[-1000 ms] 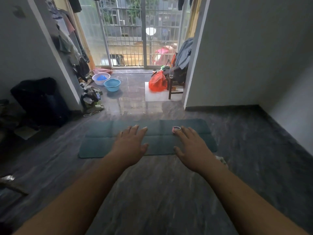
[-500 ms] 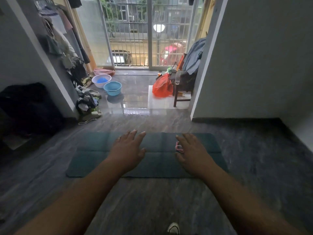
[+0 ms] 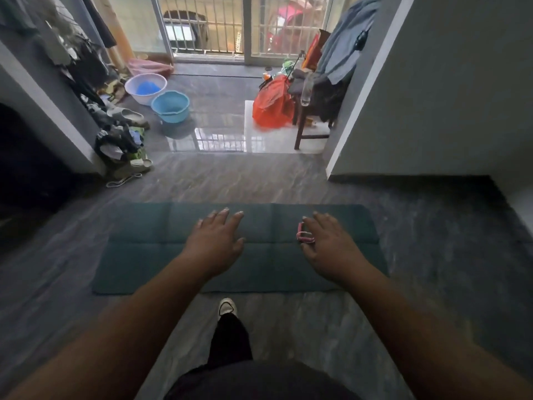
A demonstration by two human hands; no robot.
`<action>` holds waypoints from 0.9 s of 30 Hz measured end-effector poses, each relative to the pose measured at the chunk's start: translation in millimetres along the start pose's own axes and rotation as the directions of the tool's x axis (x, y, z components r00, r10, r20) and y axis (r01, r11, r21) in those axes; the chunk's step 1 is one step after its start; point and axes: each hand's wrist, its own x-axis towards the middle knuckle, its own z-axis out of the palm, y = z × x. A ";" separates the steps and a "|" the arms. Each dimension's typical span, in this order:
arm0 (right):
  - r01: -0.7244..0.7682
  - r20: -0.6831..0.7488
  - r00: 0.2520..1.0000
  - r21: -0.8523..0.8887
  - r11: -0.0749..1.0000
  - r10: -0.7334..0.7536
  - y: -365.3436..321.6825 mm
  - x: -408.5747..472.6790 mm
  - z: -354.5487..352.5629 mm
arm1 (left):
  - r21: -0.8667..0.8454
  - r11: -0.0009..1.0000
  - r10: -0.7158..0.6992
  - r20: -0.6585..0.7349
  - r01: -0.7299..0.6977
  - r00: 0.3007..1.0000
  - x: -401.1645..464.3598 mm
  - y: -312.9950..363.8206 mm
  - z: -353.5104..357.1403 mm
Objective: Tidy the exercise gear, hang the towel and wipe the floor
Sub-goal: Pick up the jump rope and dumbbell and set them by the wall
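A dark green exercise mat (image 3: 144, 255) lies flat on the grey floor in front of me. A small pink grip-like item (image 3: 304, 237) lies on its right half, partly hidden by my right hand. My left hand (image 3: 215, 243) is stretched out over the middle of the mat, fingers straight and spread, holding nothing. My right hand (image 3: 328, 246) is also stretched out with straight fingers, its thumb side right beside the pink item. Whether it touches the item I cannot tell.
A blue basin (image 3: 170, 106) and a white basin (image 3: 145, 88) stand at the back left, near a heap of shoes and clothes (image 3: 121, 142). An orange bag (image 3: 272, 106) leans by a clothes-laden chair (image 3: 314, 116). A wall corner (image 3: 334, 166) juts in at right. My foot (image 3: 227, 307) is just before the mat.
The view has moved forward and tipped down, so the mat is nearer. My foot has come into view. Both hands stay spread; the right one now sits beside the pink item.
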 end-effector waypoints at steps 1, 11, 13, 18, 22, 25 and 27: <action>-0.025 0.011 1.000 -0.002 1.000 0.025 1.9 14.8 2.0 | 0.000 1.000 0.014 0.022 -0.014 1.000 18.7 -6.6 -0.8; -0.312 0.074 0.949 0.087 0.946 0.306 44.3 124.8 30.3 | 0.002 0.982 0.182 0.232 -0.188 0.955 188.9 -15.5 20.3; -0.343 0.105 0.937 0.103 0.934 0.333 66.5 142.8 50.0 | -0.025 0.981 0.193 0.251 -0.193 0.949 221.4 -11.4 44.2; -0.393 0.106 0.918 0.127 0.911 0.382 147.0 211.3 150.8 | -0.054 0.978 0.209 0.286 -0.202 0.935 315.3 -4.3 165.7; -0.385 0.096 0.922 0.108 0.916 0.376 227.0 291.1 274.1 | -0.050 0.977 0.213 0.282 -0.207 0.936 396.3 1.7 299.3; -0.374 0.103 0.925 0.069 0.925 0.367 285.0 349.1 366.6 | -0.050 0.979 0.206 0.293 -0.200 0.934 450.6 2.2 402.0; -0.379 0.100 0.923 0.058 0.923 0.373 319.6 380.7 426.7 | -0.058 0.980 0.200 0.305 -0.192 0.931 482.8 0.2 467.3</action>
